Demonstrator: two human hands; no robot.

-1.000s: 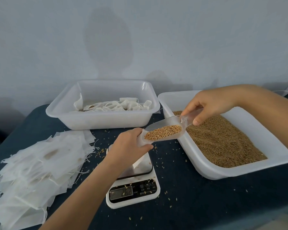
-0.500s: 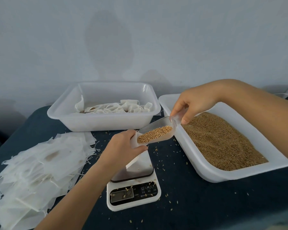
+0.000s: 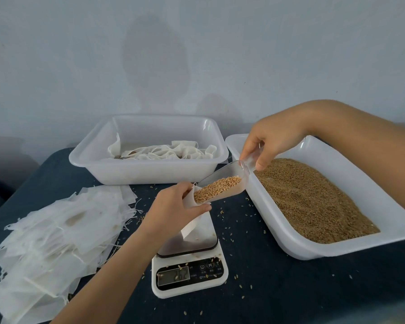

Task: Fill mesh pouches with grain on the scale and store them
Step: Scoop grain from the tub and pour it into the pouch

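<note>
My left hand (image 3: 171, 209) grips the mouth of a white mesh pouch (image 3: 195, 224) that hangs down onto the plate of the white kitchen scale (image 3: 189, 273). My right hand (image 3: 270, 142) pinches the handle of a clear plastic scoop (image 3: 225, 187). The scoop is tilted down to the left, its lip at the pouch mouth, with brown grain (image 3: 216, 189) lying in it. To the right stands a white tray (image 3: 351, 249) with a bed of the same grain (image 3: 311, 202).
A white tub (image 3: 150, 170) at the back holds several pouches. A loose pile of flat empty pouches (image 3: 54, 242) covers the table's left side. Stray grains dot the dark blue tabletop (image 3: 278, 288). A pale wall rises close behind.
My right hand has carried the loaded scoop left and tipped it steeper toward the pouch. My left hand has shifted slightly left with the pouch over the scale.
</note>
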